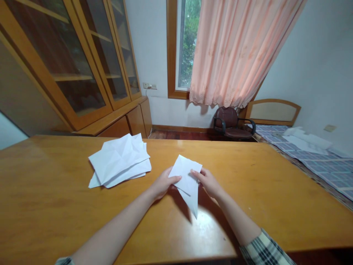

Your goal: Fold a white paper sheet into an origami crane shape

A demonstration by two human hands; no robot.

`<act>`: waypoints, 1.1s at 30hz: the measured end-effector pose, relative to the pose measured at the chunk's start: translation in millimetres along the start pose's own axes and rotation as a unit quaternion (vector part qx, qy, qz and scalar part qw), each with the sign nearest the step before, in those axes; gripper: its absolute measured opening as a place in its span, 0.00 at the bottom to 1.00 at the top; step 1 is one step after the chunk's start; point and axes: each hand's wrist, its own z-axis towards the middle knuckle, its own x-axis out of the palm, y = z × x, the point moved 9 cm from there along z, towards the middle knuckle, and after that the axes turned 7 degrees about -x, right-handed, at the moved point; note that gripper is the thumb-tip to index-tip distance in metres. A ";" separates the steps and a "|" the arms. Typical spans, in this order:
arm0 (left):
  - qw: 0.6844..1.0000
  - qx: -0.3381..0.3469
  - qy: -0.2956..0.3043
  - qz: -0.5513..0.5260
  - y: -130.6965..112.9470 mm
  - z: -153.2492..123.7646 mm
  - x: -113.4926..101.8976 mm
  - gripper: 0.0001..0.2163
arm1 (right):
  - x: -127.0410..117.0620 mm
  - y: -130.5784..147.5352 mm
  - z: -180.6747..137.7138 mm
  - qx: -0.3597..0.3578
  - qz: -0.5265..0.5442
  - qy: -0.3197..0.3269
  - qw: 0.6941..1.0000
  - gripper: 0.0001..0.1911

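A folded sheet of white paper (184,167) is held between my two hands, just above the table. Its upper part is a roughly square layered flap, and a narrow point hangs down toward me. My left hand (165,182) pinches its left edge, thumb lying on top and fingers beneath. On the right edge, my right hand (208,182) grips the paper the same way, with its thumb pressed on the face. The fingers under the paper are mostly hidden. Left of my hands lies a loose stack of creased white paper sheets (121,158).
The wooden table (261,187) spans the view beneath my hands. Beyond it stand a glass-door cabinet (110,73) on the left, a pink curtain (234,51) by the window, and a dark red armchair (230,121). A bed (309,154) with a checked cover is at the right.
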 end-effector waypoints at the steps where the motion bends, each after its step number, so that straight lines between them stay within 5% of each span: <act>1: 1.000 -0.014 0.007 -0.002 1.5 0.8 -1.6 0.24 | -0.2 -5.6 0.0 0.022 0.005 0.007 1.000 0.22; 8: 0.996 -0.087 0.029 0.003 17.1 4.5 -8.4 0.25 | 1.3 -28.8 1.9 0.093 0.024 0.069 0.993 0.23; 13: 0.998 -0.062 0.034 0.004 13.9 7.6 -7.8 0.25 | -8.7 -29.0 7.6 0.070 -0.022 0.058 0.996 0.22; 19: 0.988 -0.088 0.075 0.101 14.2 4.4 -5.5 0.18 | 1.4 -27.5 5.8 0.016 -0.136 0.189 0.972 0.17; 23: 0.975 -0.084 0.086 0.185 19.6 4.9 -4.0 0.13 | -19.1 -6.6 15.6 -0.074 -0.296 0.064 0.950 0.15; 25: 0.985 -0.066 0.043 0.155 21.0 10.2 -9.1 0.17 | -28.1 23.2 13.0 -0.180 -0.391 -0.032 0.902 0.15; 27: 0.990 -0.031 -0.046 0.132 19.7 15.2 -21.7 0.24 | -22.5 46.1 4.7 -0.270 -0.449 -0.054 0.850 0.12; 30: 0.975 0.037 -0.149 0.159 13.2 13.6 -33.3 0.36 | 0.2 48.0 -3.2 -0.302 -0.464 0.046 0.831 0.11; 33: 0.951 0.077 -0.150 0.260 6.2 5.2 -24.5 0.35 | 19.5 26.6 -8.7 -0.252 -0.480 0.166 0.823 0.19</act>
